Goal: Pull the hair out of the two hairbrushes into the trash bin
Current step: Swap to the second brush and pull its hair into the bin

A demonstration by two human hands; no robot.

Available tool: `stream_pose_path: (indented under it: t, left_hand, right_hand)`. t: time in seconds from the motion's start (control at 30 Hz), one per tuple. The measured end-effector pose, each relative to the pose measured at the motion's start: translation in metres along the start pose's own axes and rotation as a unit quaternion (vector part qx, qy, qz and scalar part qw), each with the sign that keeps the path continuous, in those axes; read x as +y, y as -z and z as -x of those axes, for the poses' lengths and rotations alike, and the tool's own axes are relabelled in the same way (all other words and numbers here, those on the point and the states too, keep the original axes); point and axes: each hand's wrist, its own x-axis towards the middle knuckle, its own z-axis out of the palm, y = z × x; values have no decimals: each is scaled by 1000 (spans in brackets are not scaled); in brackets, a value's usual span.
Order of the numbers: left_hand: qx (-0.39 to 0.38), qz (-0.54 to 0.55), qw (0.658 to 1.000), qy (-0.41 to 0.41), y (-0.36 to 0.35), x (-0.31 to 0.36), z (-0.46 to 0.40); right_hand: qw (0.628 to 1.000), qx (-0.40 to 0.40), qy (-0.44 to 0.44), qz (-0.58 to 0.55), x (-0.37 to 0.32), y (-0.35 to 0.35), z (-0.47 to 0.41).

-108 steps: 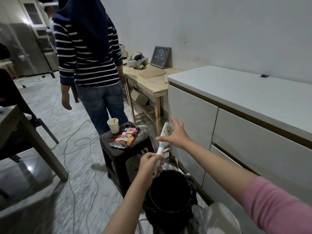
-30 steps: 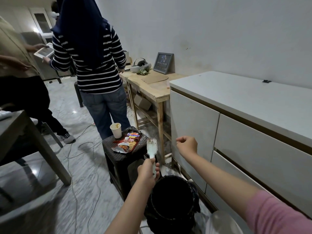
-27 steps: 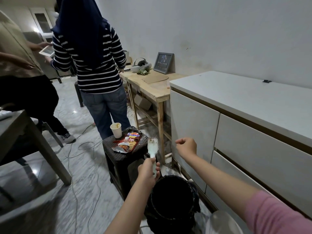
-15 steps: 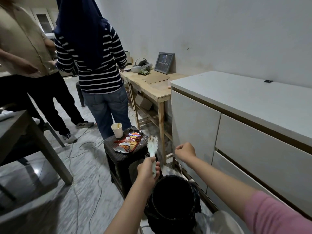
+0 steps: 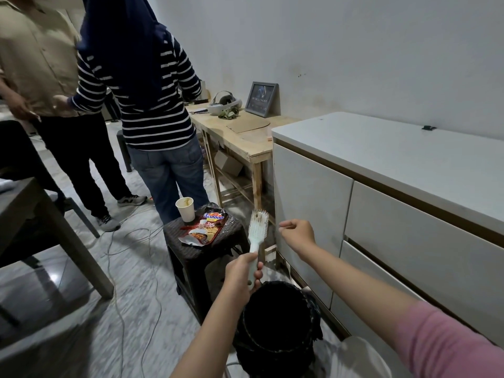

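Observation:
My left hand (image 5: pixel 241 276) grips the handle of a pale hairbrush (image 5: pixel 257 232), held upright with its bristles facing me and brownish hair caught near the top. To its right, my right hand (image 5: pixel 297 233) is closed in a pinch, apart from the brush head; whether strands are between the fingers is too fine to see. A trash bin (image 5: pixel 276 327) lined with a black bag stands on the floor just below both hands. Only one hairbrush is in view.
A dark wicker stool (image 5: pixel 203 251) left of the bin carries a paper cup (image 5: pixel 185 209) and a snack packet (image 5: pixel 205 228). A white cabinet (image 5: pixel 381 192) runs along the right, a wooden table (image 5: pixel 237 140) behind it. Two people stand ahead. Cables (image 5: pixel 122 255) trail across the floor.
My right hand has come off the brush head, closed into a pinch and drifted down to the right of it. The brush now stands upright, bristles toward me. A second person has walked in at left.

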Motion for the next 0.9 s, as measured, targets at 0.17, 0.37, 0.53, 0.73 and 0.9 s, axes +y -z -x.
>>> stream_pose_path:
  t: [0.17, 0.37, 0.53, 0.73, 0.9]
  left_hand:
    - [-20, -48, 998, -25, -6, -2, 8]
    - [-23, -78, 996, -46, -8, -3, 9]
    - [-25, -76, 996, -50, -7, -3, 7]
    - [-29, -59, 997, -33, -6, -4, 4]
    - [-6, -78, 996, -32, -5, -8, 2]
  right_hand:
    - [997, -41, 49, -40, -7, -4, 0]
    - [998, 8, 61, -35, -11, -8, 1]
    - [997, 37, 64, -14, -10, -8, -1]
    - [995, 43, 85, 44, -10, -3, 0]
    - [994, 53, 78, 59, -9, -1, -3]
